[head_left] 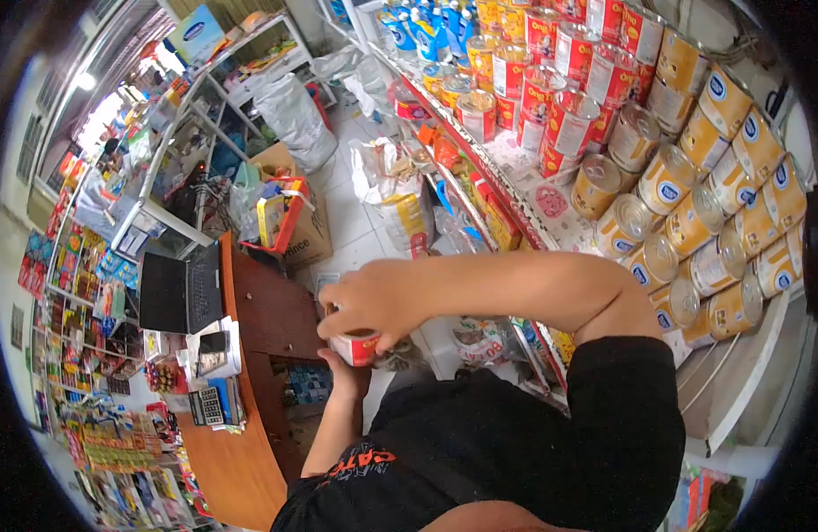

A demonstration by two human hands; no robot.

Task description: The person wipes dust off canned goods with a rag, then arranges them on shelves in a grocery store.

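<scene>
In front of my body I hold a red-and-white can [361,351] over the gap between desk and shelf. My right hand [373,300] reaches across from the right and grips the can from above, its fingers curled around the upper part. Below it, my left hand [347,376] is closed against the can's lower side, with the thumb showing and the other fingers mostly hidden. Much of the can is covered by my hands. Similar red-and-white cans [572,124] stand stacked on the shelf at the right.
Yellow-brown cans [693,222] are piled on the right shelf [551,232]. A wooden desk [241,461] on my left carries a laptop [192,288], a phone [213,348] and a calculator [207,406]. Sacks [294,120] and a cardboard box [307,235] stand on the tiled floor ahead.
</scene>
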